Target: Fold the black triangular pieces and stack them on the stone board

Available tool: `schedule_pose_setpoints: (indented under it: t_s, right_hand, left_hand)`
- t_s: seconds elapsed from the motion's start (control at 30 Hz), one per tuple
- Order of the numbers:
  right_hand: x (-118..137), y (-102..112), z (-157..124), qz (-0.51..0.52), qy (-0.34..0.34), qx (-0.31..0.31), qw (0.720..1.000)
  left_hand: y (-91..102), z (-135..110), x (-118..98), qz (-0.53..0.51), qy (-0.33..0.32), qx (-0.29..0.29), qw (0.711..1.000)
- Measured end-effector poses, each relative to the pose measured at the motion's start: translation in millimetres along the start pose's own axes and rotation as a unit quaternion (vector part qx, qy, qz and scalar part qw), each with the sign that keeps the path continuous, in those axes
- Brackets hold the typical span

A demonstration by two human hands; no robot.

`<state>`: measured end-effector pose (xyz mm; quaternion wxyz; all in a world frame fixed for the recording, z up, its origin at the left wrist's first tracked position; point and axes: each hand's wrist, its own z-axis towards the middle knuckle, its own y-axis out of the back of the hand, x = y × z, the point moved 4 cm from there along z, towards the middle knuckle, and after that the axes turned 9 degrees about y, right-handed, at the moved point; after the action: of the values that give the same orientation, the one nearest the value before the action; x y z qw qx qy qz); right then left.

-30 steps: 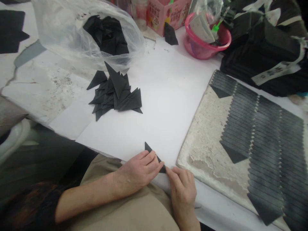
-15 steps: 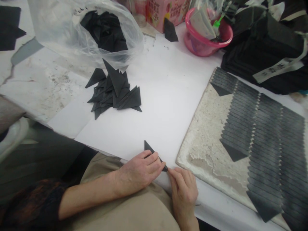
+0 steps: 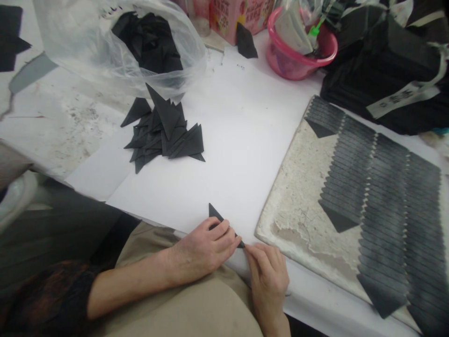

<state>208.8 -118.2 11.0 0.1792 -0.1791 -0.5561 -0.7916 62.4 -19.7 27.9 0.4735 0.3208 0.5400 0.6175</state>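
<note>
Near the table's front edge lies a black triangular fabric piece (image 3: pixel 215 211), its far corner showing beyond my left hand (image 3: pixel 206 248). The fingers of that hand are bent together over the piece and hold it down on the white paper. At the piece's near right tip, my right hand (image 3: pixel 268 271) pinches with thumb and forefinger. What lies under my left fingers is hidden. Farther up the paper is a loose pile of similar black triangles (image 3: pixel 163 133).
To the right, a worn pale board (image 3: pixel 291 201) carries overlapping rows of black folded triangles (image 3: pixel 384 201). Behind stand a plastic bag (image 3: pixel 80 42) of black pieces, a pink basin (image 3: pixel 298 70), a pink box (image 3: pixel 231 18) and a strapped black stack (image 3: pixel 379 70).
The whole view has shifted slightly, so the surroundings sit a little more left and higher. Both hands stay on the black triangle with almost the same grip.
</note>
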Motion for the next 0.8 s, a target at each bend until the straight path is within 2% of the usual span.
schedule_pose_setpoints:
  t_s: [0.37,0.57,0.8]
  right_hand:
    - [3.5,2.6,1.7,-0.030,0.045,0.003,0.999]
    - [3.7,2.3,0.7,-0.034,0.043,0.009,0.998]
    - [2.1,3.4,-0.1,-0.009,0.002,-0.005,1.000]
  left_hand:
    - [-0.5,0.4,0.2,-0.014,-0.013,0.008,1.000]
    - [-1.1,-0.2,-1.1,-0.011,-0.015,0.000,1.000]
    - [-2.5,0.5,-1.7,-0.015,-0.020,0.000,1.000]
